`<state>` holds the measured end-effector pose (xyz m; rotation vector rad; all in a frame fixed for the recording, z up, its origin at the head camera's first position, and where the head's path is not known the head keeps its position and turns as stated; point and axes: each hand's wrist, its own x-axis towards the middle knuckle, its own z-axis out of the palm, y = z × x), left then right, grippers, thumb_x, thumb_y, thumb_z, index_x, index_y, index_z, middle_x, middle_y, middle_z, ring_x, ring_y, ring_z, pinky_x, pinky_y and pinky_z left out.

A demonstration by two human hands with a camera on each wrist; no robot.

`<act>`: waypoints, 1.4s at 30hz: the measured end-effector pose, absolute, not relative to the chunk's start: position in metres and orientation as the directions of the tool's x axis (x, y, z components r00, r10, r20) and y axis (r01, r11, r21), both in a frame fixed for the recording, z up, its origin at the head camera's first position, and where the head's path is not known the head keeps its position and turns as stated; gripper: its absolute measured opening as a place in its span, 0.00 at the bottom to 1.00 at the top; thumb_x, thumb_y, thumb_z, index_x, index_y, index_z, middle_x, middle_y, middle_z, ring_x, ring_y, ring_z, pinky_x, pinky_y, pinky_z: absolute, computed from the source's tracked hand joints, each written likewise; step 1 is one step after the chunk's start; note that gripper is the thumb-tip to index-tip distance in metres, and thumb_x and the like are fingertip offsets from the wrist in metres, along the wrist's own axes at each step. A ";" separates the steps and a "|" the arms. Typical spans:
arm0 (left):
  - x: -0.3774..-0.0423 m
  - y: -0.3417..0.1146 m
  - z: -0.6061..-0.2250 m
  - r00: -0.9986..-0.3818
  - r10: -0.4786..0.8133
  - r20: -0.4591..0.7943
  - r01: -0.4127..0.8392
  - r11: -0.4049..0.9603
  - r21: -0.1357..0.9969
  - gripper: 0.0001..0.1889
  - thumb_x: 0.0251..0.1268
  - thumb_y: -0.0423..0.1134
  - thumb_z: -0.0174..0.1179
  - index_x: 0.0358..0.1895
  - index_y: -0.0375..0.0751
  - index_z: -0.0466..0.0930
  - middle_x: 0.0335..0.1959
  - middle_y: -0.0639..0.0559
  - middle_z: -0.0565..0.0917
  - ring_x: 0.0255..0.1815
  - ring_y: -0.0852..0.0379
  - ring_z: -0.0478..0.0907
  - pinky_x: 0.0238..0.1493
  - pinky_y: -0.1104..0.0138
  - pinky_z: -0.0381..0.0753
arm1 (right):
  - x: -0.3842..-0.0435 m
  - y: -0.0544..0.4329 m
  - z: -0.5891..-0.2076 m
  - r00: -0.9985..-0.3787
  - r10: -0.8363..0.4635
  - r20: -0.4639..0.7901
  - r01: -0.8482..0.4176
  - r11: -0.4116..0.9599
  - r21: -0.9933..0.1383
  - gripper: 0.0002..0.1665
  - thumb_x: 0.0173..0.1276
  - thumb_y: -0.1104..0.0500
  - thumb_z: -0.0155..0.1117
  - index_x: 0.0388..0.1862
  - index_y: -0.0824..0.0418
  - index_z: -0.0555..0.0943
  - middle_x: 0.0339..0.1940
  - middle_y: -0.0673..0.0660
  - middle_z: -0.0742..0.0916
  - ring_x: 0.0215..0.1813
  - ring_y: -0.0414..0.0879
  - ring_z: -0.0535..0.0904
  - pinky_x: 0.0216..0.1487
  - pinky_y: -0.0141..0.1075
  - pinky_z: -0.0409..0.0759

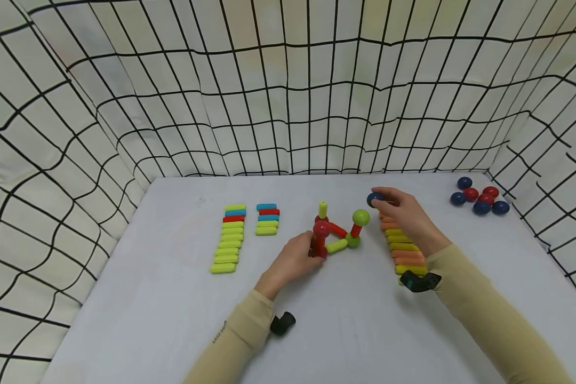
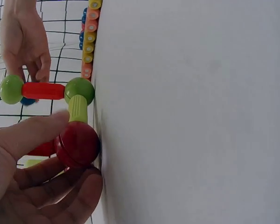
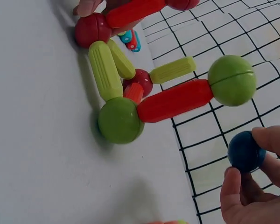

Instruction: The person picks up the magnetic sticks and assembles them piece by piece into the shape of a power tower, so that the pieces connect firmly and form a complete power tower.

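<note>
A ball-and-rod frame stands on the table, its low triangle joining two red balls and a green ball (image 3: 121, 120). From that green ball rises a red rod (image 3: 175, 100) topped by a light green ball (image 1: 361, 217). The front corner carries another red upright with a red ball (image 1: 321, 229) on top; the back one bears a bare yellow-green rod (image 1: 323, 208). My left hand (image 1: 293, 258) grips the front lower red ball (image 2: 79, 145), thumb on one side, fingers on the other. Raised right of the frame, my right hand (image 1: 403, 214) pinches a dark blue ball (image 3: 245, 152) between thumb and fingertips.
Two columns of rods lie at left, a longer one (image 1: 228, 245) and a shorter one (image 1: 267, 217). Under my right forearm runs a row of orange and yellow rods (image 1: 405, 250). Blue and red balls (image 1: 482, 200) cluster back right. Black netting (image 1: 288, 96) borders the table.
</note>
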<state>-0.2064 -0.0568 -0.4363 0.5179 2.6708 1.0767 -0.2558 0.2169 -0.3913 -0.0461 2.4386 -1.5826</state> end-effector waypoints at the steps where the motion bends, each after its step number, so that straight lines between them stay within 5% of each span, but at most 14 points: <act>1: -0.207 -0.057 -0.437 -0.914 0.400 -0.064 0.238 0.658 0.714 0.19 0.59 0.34 0.69 0.49 0.34 0.73 0.40 0.47 0.79 0.40 0.53 0.77 0.44 0.65 0.82 | -0.259 0.214 -0.392 -0.972 -0.158 -0.175 0.095 0.416 -0.904 0.38 0.72 0.41 0.58 0.75 0.52 0.63 0.68 0.60 0.71 0.65 0.60 0.68 0.68 0.54 0.65; 17: -0.221 -0.063 -0.436 -0.867 0.489 -0.097 0.278 0.635 0.721 0.14 0.65 0.31 0.63 0.51 0.33 0.75 0.47 0.42 0.82 0.51 0.47 0.80 0.54 0.58 0.80 | -0.294 0.187 -0.391 -0.883 -0.453 -0.126 -0.124 0.482 -0.868 0.31 0.68 0.44 0.65 0.68 0.49 0.74 0.61 0.54 0.80 0.65 0.53 0.72 0.67 0.56 0.66; 28: -0.223 -0.062 -0.437 -0.872 0.477 -0.107 0.257 0.633 0.730 0.20 0.62 0.33 0.67 0.56 0.33 0.75 0.46 0.45 0.82 0.47 0.50 0.79 0.50 0.62 0.81 | -0.290 0.189 -0.392 -0.871 -0.484 -0.085 -0.170 0.459 -0.872 0.31 0.71 0.48 0.63 0.70 0.53 0.71 0.65 0.56 0.77 0.67 0.54 0.71 0.68 0.56 0.66; 35: -0.226 -0.062 -0.437 -0.900 0.424 -0.101 0.230 0.659 0.716 0.22 0.63 0.32 0.65 0.59 0.31 0.74 0.50 0.41 0.82 0.49 0.48 0.79 0.53 0.59 0.81 | -0.271 0.215 -0.393 -0.926 -0.368 -0.083 -0.100 0.453 -0.886 0.30 0.71 0.45 0.61 0.69 0.54 0.71 0.65 0.56 0.78 0.66 0.54 0.72 0.66 0.54 0.69; 42: -0.236 -0.064 -0.435 -0.955 0.295 -0.023 0.212 0.736 0.643 0.20 0.63 0.29 0.64 0.57 0.29 0.74 0.49 0.39 0.80 0.49 0.46 0.78 0.53 0.59 0.80 | -0.226 0.258 -0.398 -0.928 -0.344 -0.143 -0.107 0.613 -0.783 0.29 0.72 0.43 0.58 0.65 0.58 0.74 0.60 0.57 0.81 0.60 0.52 0.76 0.63 0.49 0.74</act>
